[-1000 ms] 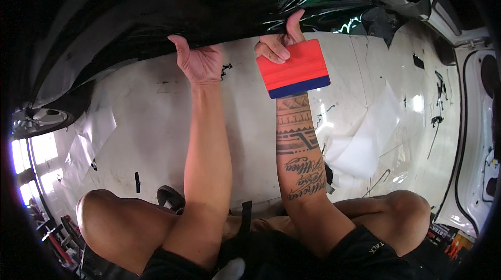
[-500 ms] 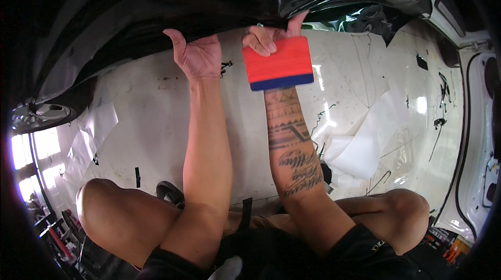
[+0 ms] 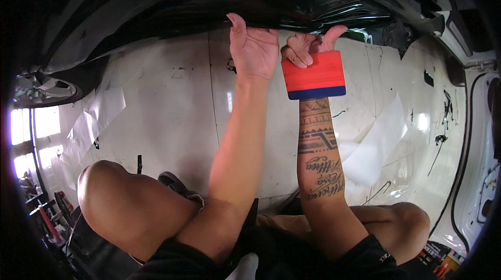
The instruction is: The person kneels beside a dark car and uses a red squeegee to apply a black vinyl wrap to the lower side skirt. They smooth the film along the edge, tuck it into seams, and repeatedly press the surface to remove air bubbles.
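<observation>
My left hand [image 3: 254, 50] is palm up at the lower edge of a glossy black film [image 3: 182, 6], which spreads over a car's side. Its thumb sticks out apart and its fingertips pass behind that edge, out of sight. Just to its right, my right hand [image 3: 300, 50] grips a red squeegee [image 3: 314, 70] with a dark blue edge, held between curled fingers. The right thumb stretches up against the film, which is wrinkled there and hangs loose farther right.
A car wheel [image 3: 44, 89] is at the left and an open white door [image 3: 477, 165] at the right. On the pale floor [image 3: 172, 108] lie translucent sheets [image 3: 373, 142] and dark scraps [image 3: 446, 105]. My bent knees [image 3: 120, 207] flank both arms.
Both hands have moved right along the film's lower edge, the squeegee staying in my right hand. The view has shifted slightly.
</observation>
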A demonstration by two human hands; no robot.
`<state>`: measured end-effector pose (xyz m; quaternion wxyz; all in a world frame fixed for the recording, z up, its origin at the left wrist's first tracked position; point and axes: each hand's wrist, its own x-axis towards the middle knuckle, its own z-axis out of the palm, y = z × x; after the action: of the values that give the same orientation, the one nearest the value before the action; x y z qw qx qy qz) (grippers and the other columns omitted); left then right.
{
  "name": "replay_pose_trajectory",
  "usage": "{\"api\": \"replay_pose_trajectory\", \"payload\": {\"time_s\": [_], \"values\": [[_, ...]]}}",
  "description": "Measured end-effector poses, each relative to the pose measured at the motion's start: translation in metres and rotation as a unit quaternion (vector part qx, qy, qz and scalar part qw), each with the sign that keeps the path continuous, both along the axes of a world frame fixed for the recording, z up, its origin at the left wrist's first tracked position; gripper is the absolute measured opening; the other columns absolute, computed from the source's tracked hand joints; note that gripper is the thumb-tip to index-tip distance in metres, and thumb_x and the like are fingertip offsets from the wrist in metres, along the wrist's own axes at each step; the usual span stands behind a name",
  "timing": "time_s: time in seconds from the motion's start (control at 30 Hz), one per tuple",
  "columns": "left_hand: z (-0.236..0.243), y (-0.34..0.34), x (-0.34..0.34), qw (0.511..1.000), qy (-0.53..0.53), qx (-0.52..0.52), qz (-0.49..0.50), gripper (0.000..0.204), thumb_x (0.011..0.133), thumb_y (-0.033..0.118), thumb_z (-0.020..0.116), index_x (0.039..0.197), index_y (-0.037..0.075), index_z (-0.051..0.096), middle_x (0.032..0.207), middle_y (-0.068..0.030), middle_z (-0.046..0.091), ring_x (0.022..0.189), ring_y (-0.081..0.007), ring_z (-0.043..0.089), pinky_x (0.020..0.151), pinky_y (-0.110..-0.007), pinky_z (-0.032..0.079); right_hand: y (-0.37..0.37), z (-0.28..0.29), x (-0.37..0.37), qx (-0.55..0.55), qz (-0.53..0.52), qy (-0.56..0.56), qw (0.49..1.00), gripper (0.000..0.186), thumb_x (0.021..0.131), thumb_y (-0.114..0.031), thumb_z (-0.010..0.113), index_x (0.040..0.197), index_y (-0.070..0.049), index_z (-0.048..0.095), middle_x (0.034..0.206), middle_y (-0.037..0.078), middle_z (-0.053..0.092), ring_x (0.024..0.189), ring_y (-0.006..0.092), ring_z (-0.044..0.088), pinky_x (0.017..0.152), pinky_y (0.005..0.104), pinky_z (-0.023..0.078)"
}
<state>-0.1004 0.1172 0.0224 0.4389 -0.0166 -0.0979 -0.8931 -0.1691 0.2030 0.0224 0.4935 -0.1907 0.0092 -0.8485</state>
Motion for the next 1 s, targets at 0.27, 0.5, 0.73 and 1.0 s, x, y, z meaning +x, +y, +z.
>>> {"api": "replay_pose_trajectory", "payload": {"time_s": [0.27,0.5,0.73,1.0], "values": [[0.000,0.003,0.017,0.996,-0.052,0.032,0.061,0.012,0.091,0.007,0.055,0.103,0.004,0.056,0.111,-0.0114,0.061,0.101,-0.0261,0.061,0.088,-0.046,0.050,0.062,-0.049,0.008,0.524,-0.178,0.049,0.831,0.075,0.090,-0.059,0.055,0.140,-0.006,0.039,0.113,0.016,0.061,0.048,0.0026,0.037,0.042,0.0183,0.031],[0.037,0.024,-0.003,0.941,-0.298,0.123,0.105,0.015,0.083,-0.004,0.052,0.081,0.006,0.042,0.074,-0.0018,0.046,0.067,-0.0140,0.048,0.069,-0.037,0.050,0.109,0.028,0.011,0.538,0.138,0.779,0.290,0.062,0.085,-0.056,0.061,0.064,0.002,0.060,0.058,0.022,0.055,0.060,0.0352,0.060,0.063,0.0426,0.050],[0.062,0.026,-0.002,0.921,-0.290,0.218,0.144,0.021,0.092,0.006,0.050,0.074,0.006,0.040,0.072,0.0016,0.040,0.058,-0.0077,0.038,0.061,-0.030,0.049,0.170,0.230,0.069,0.724,0.203,0.614,0.241,0.038,0.085,-0.034,0.068,0.075,0.003,0.067,0.057,0.011,0.059,0.053,0.0241,0.057,0.054,0.0325,0.044],[0.063,0.023,0.013,0.901,-0.367,0.135,0.188,0.029,0.100,0.017,0.045,0.077,0.000,0.041,0.084,-0.0053,0.039,0.090,-0.0376,0.064,0.081,-0.051,0.059,0.183,0.227,0.036,0.651,0.004,0.688,0.321,0.026,0.080,-0.023,0.070,0.075,0.001,0.064,0.061,0.010,0.059,0.051,0.0197,0.054,0.051,0.0289,0.040]]}}
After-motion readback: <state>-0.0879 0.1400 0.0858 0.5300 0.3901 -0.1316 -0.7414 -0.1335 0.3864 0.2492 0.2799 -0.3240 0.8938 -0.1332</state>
